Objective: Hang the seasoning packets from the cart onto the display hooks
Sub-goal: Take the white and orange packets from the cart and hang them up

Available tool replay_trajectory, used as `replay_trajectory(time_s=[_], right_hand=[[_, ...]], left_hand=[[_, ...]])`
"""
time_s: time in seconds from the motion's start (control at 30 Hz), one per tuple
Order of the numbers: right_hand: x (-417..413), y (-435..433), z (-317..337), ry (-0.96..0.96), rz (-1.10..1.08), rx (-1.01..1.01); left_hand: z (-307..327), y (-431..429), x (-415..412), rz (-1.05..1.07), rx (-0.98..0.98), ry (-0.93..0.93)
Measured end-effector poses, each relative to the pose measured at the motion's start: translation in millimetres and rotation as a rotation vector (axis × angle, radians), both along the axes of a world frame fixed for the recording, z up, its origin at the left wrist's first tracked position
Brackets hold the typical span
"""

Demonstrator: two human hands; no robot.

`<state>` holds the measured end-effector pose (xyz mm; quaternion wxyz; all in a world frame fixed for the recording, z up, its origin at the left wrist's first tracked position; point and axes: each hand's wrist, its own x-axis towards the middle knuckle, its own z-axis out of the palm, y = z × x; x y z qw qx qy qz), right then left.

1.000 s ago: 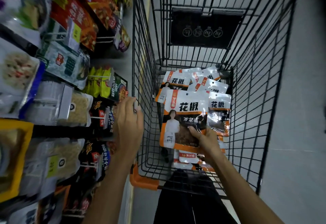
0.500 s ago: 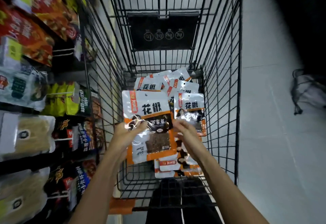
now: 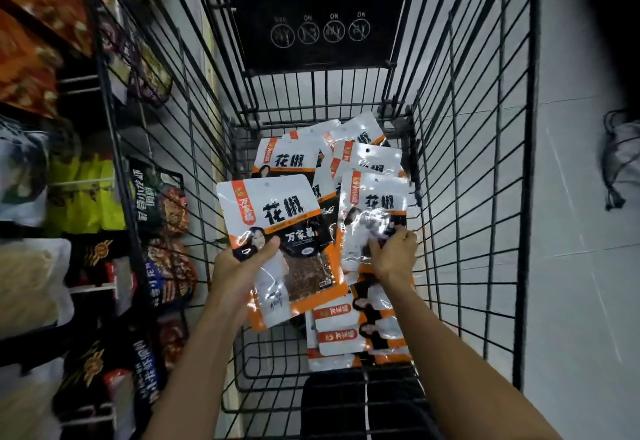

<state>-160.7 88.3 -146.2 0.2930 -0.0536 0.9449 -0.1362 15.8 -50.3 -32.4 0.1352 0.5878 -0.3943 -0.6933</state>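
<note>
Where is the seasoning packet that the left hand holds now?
Head view: the white and orange plastic seasoning packet is left of centre over the black wire cart, in the left hand, beside a second packet in the right hand.

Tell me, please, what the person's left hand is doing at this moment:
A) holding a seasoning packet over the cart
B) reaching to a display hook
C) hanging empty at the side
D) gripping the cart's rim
A: the left hand holds a seasoning packet by its lower left part, thumb across the front, over the cart, while the right hand grips a second packet.
</note>
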Motion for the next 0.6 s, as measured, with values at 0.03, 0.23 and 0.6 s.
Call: replay_trajectory(time_s=[0.03,0.23,0.6], right_hand=[[4,-1,0,0.005,-0.002,0.014],[7,-8,0,0.026,-0.152,0.017],[-5,-2,12,-0.404,-0.774,-0.551]], left_hand=[[1,0,-1,-0.003,0.002,0.015],[2,-5,0,0.010,0.018,0.002],[10,1,10,0.028,0.032,0.002]])
